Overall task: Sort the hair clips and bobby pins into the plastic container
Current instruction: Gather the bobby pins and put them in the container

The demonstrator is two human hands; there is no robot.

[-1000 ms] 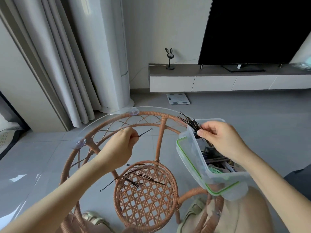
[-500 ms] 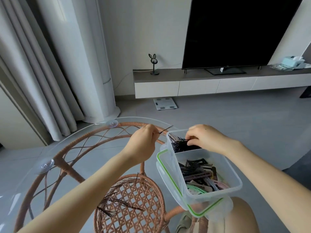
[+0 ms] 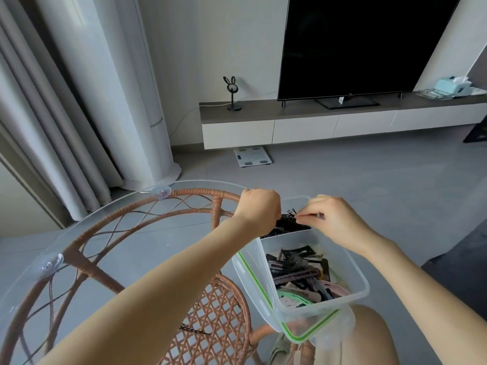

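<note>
Left hand [image 3: 259, 208] fisted, right hand [image 3: 333, 219] pinching bobby pins [image 3: 287, 224] over plastic container [image 3: 316, 291]'s far compartment.

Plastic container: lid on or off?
Off. The plastic container is open on top, clips and pins visible inside; its green-rimmed lid leans against its left side, running underneath.

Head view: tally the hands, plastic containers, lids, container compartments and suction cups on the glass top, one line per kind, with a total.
Hands: 2, left hand, right hand
Plastic container: 1
Lid: 1, under the container
Compartments: 2
Suction cups: 2 in view
Total: 8
Not counted: bobby pins, hair clips, too piled.
</note>
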